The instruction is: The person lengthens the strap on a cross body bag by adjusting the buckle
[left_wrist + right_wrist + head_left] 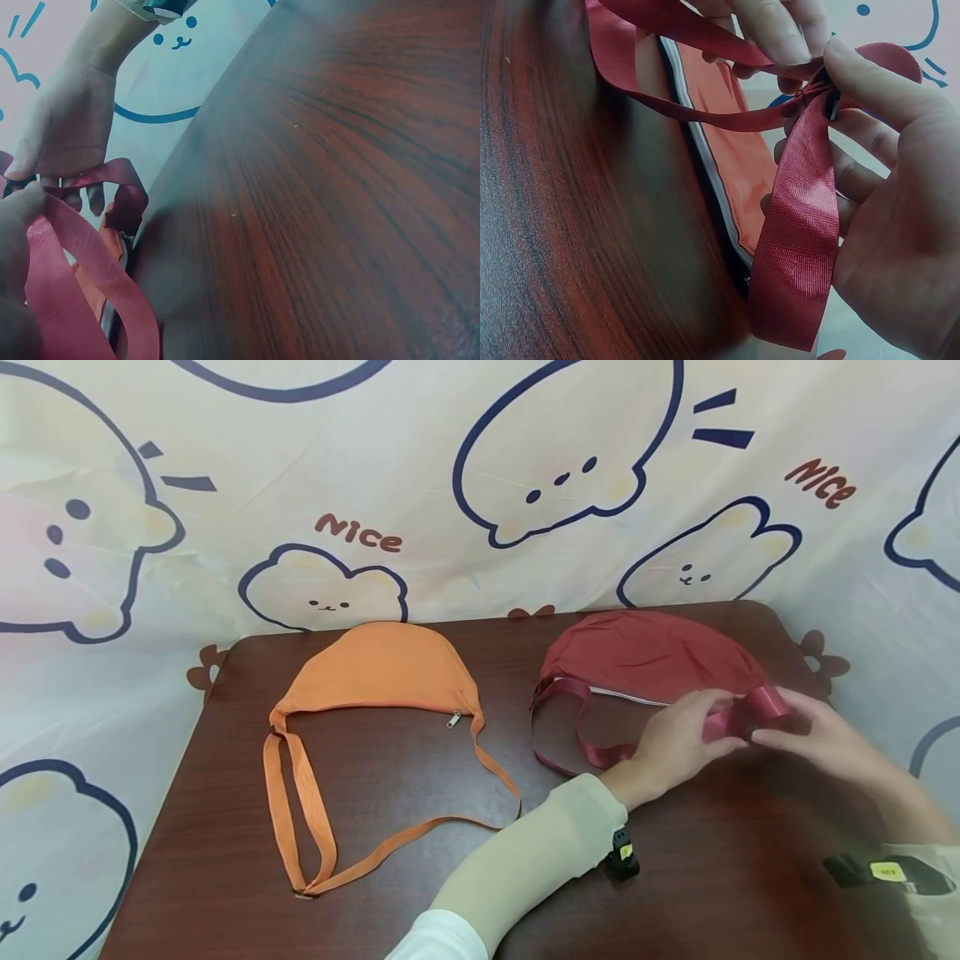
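A dark red crescent-shaped bag (652, 652) lies at the back right of the table, its pale zip edge toward me. Its red strap (799, 232) is raised off the table between both hands. My right hand (832, 735) pinches the strap at a small black buckle (826, 94), thumb on top, with a wide band hanging below. Just left of it, my left hand (678, 739) pinches the strap between thumb and fingers. Part of the strap loops down to the table left of that hand. The left wrist view shows strap loops beside the fingers.
An orange crescent bag (386, 668) lies on the left of the brown table (225, 827), its zip pull toward me. Its long orange strap (375, 857) trails forward and across to near my left forearm. A cartoon-printed cloth (465, 577) hangs behind the table.
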`<state>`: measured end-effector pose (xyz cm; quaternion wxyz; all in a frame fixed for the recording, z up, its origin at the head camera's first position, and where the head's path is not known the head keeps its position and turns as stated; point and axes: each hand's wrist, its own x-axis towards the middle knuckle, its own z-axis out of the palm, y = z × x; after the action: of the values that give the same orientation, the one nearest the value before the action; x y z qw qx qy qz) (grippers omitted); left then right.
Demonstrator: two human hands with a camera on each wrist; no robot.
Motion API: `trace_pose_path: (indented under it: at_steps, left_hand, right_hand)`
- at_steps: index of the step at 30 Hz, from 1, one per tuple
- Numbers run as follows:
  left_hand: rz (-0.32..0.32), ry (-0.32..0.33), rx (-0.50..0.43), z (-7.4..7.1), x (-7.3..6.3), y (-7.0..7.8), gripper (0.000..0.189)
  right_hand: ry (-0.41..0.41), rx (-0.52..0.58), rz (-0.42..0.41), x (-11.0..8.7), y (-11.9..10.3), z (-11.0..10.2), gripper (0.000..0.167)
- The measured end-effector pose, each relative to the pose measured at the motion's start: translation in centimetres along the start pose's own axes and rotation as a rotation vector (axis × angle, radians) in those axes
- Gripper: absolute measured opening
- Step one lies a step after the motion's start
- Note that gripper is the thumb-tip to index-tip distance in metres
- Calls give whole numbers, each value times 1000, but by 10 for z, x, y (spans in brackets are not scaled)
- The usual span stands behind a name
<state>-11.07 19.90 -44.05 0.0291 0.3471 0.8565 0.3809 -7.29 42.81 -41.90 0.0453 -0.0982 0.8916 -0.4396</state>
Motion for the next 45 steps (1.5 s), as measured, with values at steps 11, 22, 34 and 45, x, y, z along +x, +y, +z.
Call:
trace_pose_path:
  at_steps: [11,22,34,45]
  left_hand:
    - [-44,-68,176,-1,-1,1,81]
    - [-121,-52,499,2,-9,1,45]
    - [-42,-53,380,1,-9,-2,46]
    - [29,-16,294,-3,-9,-8,52]
  right_hand:
    - [18,-15,22,0,1,-1,60]
    - [22,-19,67,-1,-2,-3,59]
    - [31,-10,40,-2,1,-5,60]
    - [37,-19,79,0,1,-4,60]
